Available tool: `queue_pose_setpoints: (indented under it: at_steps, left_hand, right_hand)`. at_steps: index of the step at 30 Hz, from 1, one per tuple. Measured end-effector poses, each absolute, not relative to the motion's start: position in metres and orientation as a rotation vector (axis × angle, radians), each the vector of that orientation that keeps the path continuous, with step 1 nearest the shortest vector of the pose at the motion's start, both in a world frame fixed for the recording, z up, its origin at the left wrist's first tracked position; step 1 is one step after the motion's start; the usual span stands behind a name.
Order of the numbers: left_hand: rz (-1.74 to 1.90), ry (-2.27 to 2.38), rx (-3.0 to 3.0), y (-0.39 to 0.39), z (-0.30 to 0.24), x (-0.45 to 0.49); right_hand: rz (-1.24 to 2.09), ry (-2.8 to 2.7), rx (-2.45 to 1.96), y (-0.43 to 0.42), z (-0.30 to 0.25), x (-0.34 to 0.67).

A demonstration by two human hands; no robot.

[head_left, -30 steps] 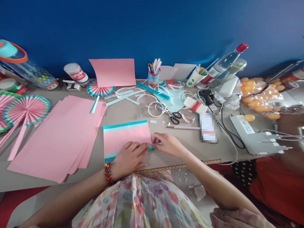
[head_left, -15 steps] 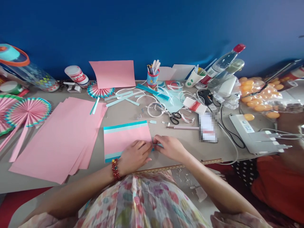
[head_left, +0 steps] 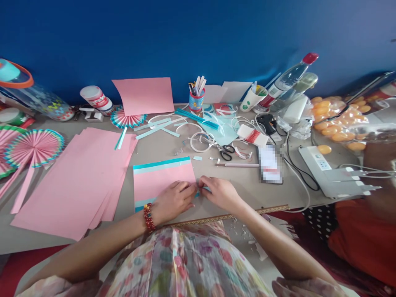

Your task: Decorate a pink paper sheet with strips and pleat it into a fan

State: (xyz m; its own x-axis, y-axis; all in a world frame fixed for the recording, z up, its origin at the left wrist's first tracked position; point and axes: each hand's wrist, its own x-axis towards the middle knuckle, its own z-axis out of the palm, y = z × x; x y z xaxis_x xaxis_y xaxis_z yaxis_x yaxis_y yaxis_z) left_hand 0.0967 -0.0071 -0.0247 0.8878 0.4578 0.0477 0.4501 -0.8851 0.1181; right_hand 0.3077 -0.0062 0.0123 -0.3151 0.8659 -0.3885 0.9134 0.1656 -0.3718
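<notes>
A pink sheet of paper (head_left: pixel 157 179) lies in front of me, with dark and light blue strips along its far and near edges. My left hand (head_left: pixel 175 197), a beaded bracelet at its wrist, rests over the sheet's near right part. Its fingers lie bent on the paper, the thumb apart. Just off the right edge, my right hand (head_left: pixel 220 193) pinches the end of a blue paper strip (head_left: pixel 198 194). The fingertips of both hands meet there and hide most of that end. Scissors (head_left: pixel 227 152) with black handles lie beyond the right hand.
Large pink sheets (head_left: pixel 74 181) are stacked at left beside folded paper fans (head_left: pixel 34 147). Cut blue strips (head_left: pixel 154 128) and a pen cup (head_left: pixel 196 99) stand behind. At right are a phone (head_left: pixel 270 164), a power strip (head_left: pixel 324 171) with cables, and another person's arm (head_left: pixel 379 181).
The right fingers have closed in toward the sheet's edge, and less of the blue strip's end shows between them. The left hand stays on the paper. The view has shifted slightly.
</notes>
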Motion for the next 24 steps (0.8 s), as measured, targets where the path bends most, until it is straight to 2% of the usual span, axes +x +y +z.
queue_pose_setpoints:
  at_steps: [24]
  left_hand:
    - [0.043,0.766,3.007,-0.015,-0.025,0.099]
  right_hand:
    - [-0.776,2.465,1.796,-0.019,0.002,0.309]
